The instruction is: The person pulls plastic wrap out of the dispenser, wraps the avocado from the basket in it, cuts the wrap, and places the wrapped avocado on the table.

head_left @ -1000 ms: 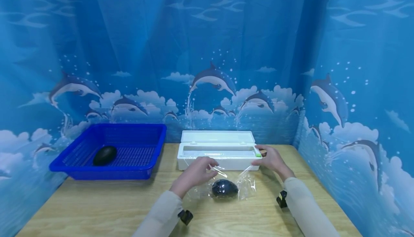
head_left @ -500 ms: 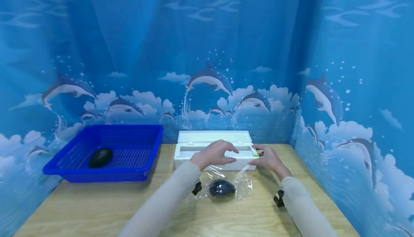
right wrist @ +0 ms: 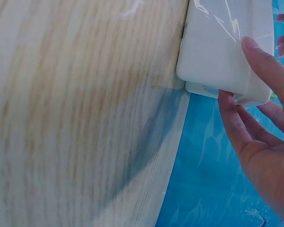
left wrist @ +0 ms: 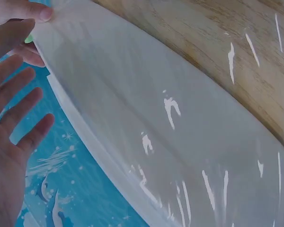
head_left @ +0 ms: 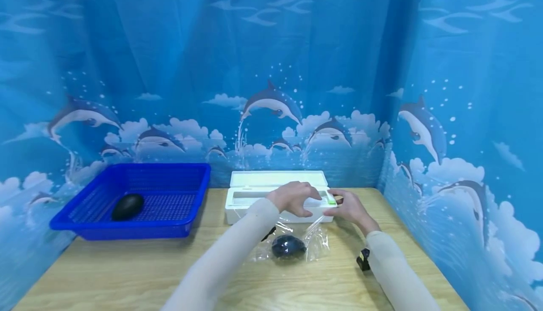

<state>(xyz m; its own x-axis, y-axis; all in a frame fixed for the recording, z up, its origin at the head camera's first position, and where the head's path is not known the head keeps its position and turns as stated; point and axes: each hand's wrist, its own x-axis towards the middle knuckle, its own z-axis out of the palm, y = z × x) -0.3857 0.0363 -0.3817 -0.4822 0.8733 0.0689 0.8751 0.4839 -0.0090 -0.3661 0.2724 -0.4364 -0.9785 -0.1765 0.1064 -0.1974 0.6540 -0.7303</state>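
Note:
A white plastic-wrap dispenser (head_left: 238,213) sits at mid-table, its lid raised at the back and a green piece at its right end. Clear plastic wrap (head_left: 317,246) stretches from it toward the front, draped over a dark, glossy oval fruit like an avocado (head_left: 288,246). My right hand (head_left: 349,208) grips the dispenser's right end; in the right wrist view the thumb presses the front of the dispenser (right wrist: 220,52) and fingers reach round its end. My left hand (head_left: 294,199) hovers over the dispenser's right half, its fingers (left wrist: 31,135) spread and holding nothing.
A blue plastic basket (head_left: 127,232) stands at the left of the wooden table (head_left: 140,273), with another dark oval fruit (head_left: 127,207) in it. Behind and to the right hangs a blue dolphin-print curtain (head_left: 203,66).
My left hand has moved up and right, from beside the wrapped fruit to above the dispenser's right half. My right hand keeps hold of the dispenser's end. The head view has shifted slightly.

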